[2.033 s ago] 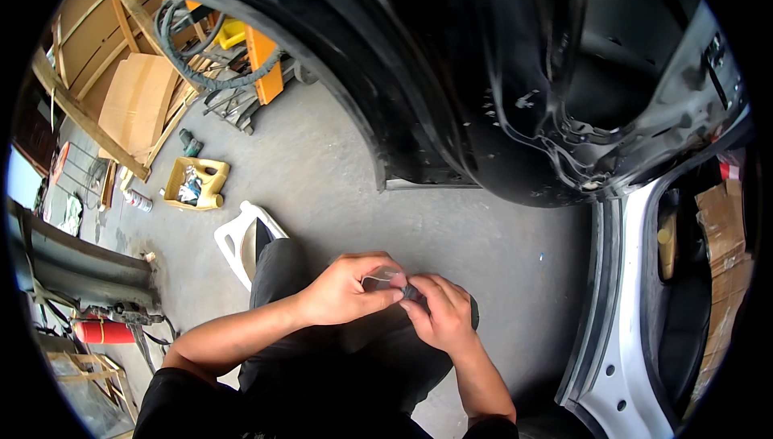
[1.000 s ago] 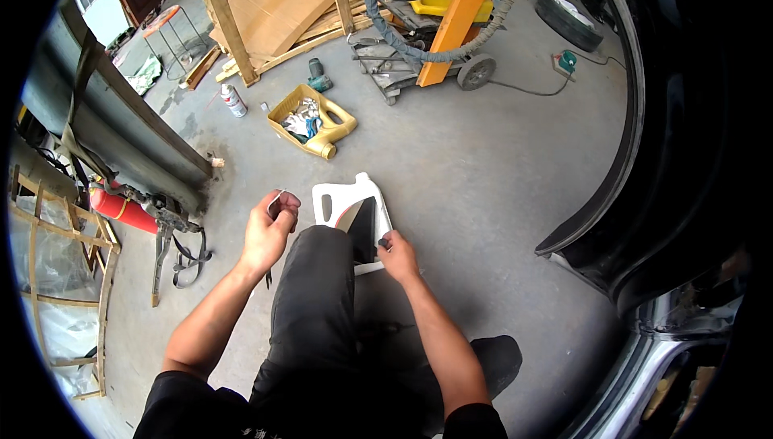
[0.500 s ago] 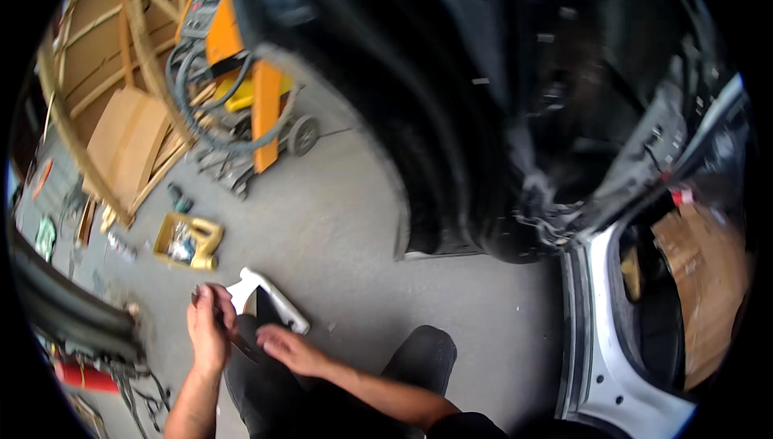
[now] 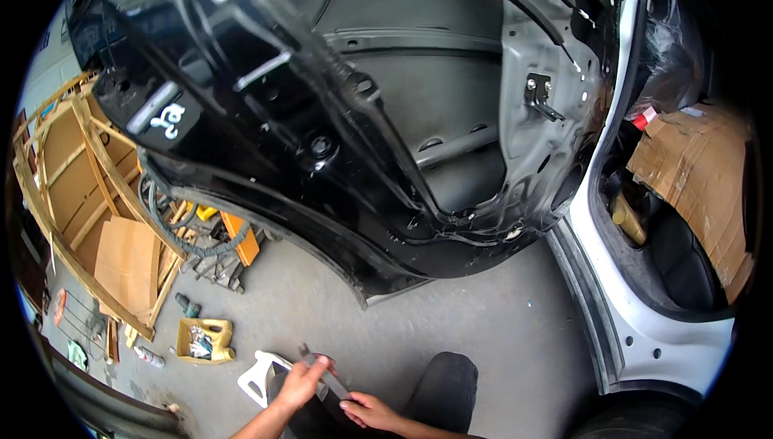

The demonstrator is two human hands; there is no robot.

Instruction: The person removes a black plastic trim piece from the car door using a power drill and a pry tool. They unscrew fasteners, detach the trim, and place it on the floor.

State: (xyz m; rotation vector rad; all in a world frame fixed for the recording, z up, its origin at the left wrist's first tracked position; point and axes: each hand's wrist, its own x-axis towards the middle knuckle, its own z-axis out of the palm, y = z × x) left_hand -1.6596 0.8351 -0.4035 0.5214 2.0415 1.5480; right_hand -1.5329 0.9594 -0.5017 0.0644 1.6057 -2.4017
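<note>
My left hand (image 4: 300, 384) is closed around a flat, dark grey metal bar (image 4: 336, 388) whose upper tip looks notched. My right hand (image 4: 372, 412) grips the lower end of the same bar, so it slants between both hands above my knees. Just beyond my left hand, a white plastic piece with an opening (image 4: 256, 380) lies by my knee, partly covered by my leg. In front of me hangs a black vehicle door panel (image 4: 266, 129) with its inner metal side exposed.
A white car sill (image 4: 676, 350) with an open doorway is at the right; a cardboard box (image 4: 696, 189) sits inside. Left on the floor are a cut-open yellow jug (image 4: 193, 350), a spray can (image 4: 149, 356), a wooden frame (image 4: 88, 141) and a hose-draped orange machine (image 4: 239, 238).
The view has tilted up, showing more of the black panel. My hands, slightly apart and blurred before, are now closer together, with my right hand closed on the bar's lower end.
</note>
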